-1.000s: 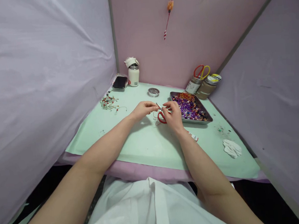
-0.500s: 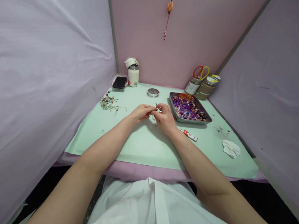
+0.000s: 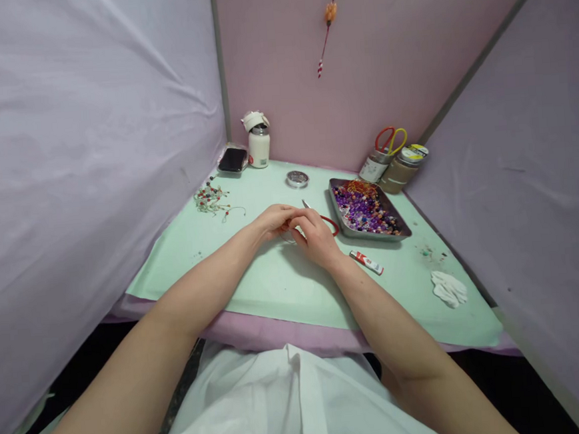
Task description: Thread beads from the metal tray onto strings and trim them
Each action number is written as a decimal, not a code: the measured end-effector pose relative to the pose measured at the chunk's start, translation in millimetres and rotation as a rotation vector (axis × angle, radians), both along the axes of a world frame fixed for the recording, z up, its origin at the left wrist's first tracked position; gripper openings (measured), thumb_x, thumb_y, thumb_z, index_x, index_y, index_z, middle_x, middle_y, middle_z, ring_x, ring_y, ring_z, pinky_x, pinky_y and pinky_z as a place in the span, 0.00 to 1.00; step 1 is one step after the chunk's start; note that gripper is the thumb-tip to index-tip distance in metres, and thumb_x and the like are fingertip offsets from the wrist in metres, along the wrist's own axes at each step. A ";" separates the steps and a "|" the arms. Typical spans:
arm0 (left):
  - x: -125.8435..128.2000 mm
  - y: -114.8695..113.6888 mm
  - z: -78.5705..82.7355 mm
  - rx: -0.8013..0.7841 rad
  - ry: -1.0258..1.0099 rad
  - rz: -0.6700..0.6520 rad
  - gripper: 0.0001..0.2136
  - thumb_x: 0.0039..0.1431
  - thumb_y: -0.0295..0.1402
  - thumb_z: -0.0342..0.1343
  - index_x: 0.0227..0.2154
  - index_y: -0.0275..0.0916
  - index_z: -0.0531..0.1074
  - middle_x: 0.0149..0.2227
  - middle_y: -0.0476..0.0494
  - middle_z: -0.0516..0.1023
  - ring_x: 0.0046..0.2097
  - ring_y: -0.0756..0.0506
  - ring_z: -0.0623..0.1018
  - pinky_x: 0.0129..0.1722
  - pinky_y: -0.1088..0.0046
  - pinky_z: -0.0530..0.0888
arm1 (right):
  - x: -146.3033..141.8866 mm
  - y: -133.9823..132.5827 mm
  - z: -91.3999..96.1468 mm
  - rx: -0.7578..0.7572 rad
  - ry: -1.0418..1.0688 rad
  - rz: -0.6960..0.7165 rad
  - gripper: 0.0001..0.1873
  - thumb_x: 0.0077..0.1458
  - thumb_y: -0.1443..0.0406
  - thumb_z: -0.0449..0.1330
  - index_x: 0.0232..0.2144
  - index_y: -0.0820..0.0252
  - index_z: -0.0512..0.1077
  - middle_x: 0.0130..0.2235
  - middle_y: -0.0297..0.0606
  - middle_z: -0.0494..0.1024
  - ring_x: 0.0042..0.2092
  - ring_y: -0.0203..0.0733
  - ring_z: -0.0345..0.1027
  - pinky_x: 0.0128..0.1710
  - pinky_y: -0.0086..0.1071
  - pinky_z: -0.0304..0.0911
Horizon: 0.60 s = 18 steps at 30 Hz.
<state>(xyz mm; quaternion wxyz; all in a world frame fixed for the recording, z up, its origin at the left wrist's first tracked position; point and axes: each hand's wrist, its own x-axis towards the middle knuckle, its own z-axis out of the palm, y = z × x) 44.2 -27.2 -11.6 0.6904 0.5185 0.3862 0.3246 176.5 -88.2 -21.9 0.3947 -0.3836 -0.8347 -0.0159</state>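
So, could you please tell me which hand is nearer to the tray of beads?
Right. The right hand sits just left of the tray of beads; the left hand lies farther left, beyond the right one.

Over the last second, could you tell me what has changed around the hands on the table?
The right hand drew back from the bead tray toward the left hand; both now meet lower on the mat. The red-handled tool now shows beyond the right hand, and the small tube is uncovered. Tray, tin, bottle, phone and cloth stayed put.
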 end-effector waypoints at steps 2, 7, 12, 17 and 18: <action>-0.7 0.1 0.5 -0.008 0.008 0.003 0.09 0.42 0.34 0.63 0.26 0.34 0.74 0.18 0.49 0.69 0.19 0.53 0.66 0.19 0.76 0.61 | -2.0 -1.7 0.3 -0.023 0.018 0.038 0.05 0.57 0.68 0.50 0.32 0.55 0.65 0.39 0.40 0.71 0.43 0.43 0.63 0.43 0.37 0.60; -1.9 2.8 -0.6 -0.037 -0.020 -0.004 0.10 0.42 0.36 0.64 0.25 0.34 0.74 0.20 0.46 0.72 0.21 0.51 0.70 0.20 0.75 0.62 | -8.6 -7.6 0.0 -0.064 0.027 0.087 0.06 0.58 0.68 0.49 0.30 0.57 0.65 0.31 0.38 0.71 0.35 0.41 0.64 0.36 0.35 0.60; -3.3 10.1 -2.9 -0.037 -0.008 0.057 0.10 0.41 0.35 0.66 0.20 0.34 0.72 0.17 0.51 0.66 0.17 0.57 0.59 0.17 0.77 0.54 | -18.7 -14.3 -1.9 -0.052 0.020 0.197 0.08 0.59 0.67 0.50 0.36 0.55 0.69 0.33 0.38 0.74 0.37 0.42 0.66 0.37 0.36 0.62; -4.4 11.8 -2.3 -0.039 -0.010 0.095 0.11 0.40 0.35 0.66 0.20 0.34 0.71 0.18 0.51 0.66 0.18 0.58 0.56 0.16 0.77 0.49 | -24.5 -17.6 -3.7 0.018 0.068 0.298 0.11 0.60 0.67 0.49 0.36 0.53 0.72 0.35 0.38 0.76 0.38 0.41 0.68 0.39 0.38 0.64; -4.7 12.0 -2.8 -0.035 -0.015 0.093 0.11 0.40 0.35 0.66 0.20 0.34 0.71 0.18 0.51 0.67 0.18 0.58 0.56 0.17 0.77 0.49 | -24.5 -18.1 -3.6 0.026 0.079 0.307 0.11 0.60 0.67 0.49 0.35 0.53 0.72 0.35 0.38 0.77 0.39 0.41 0.68 0.39 0.38 0.64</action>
